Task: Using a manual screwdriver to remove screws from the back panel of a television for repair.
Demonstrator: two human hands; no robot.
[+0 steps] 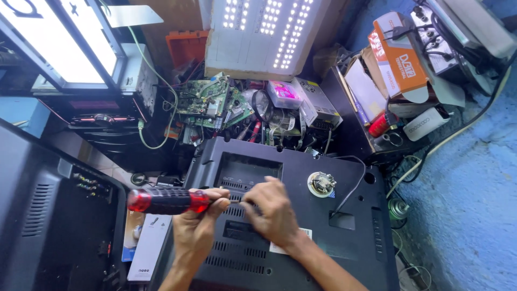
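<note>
- head view: the left hand (196,221) is closed around a screwdriver with a red translucent and black ribbed handle (168,201), which lies roughly level, its butt end pointing toward the left edge of the black plastic back cover of a television (323,226).
- the screwdriver's shaft runs right from the fist toward the right hand; the tip is hidden there.
- the right hand (272,211) rests on the back cover near its middle, fingers curled and pinched at the shaft's end beside the vent slots; i cannot tell whether it grips anything else.
- a small round metal part with a white rim (322,184) sits on the cover toward its far right, a thin cable running from it.
- beyond the cover's far edge lies a heap of green circuit boards (207,99), a small pink-and-clear plastic box (284,94) and a white panel of lit led rows (264,35).
- to the far right stands an orange and white cardboard box (401,59); another dark television back (48,215) fills the left edge.
</note>
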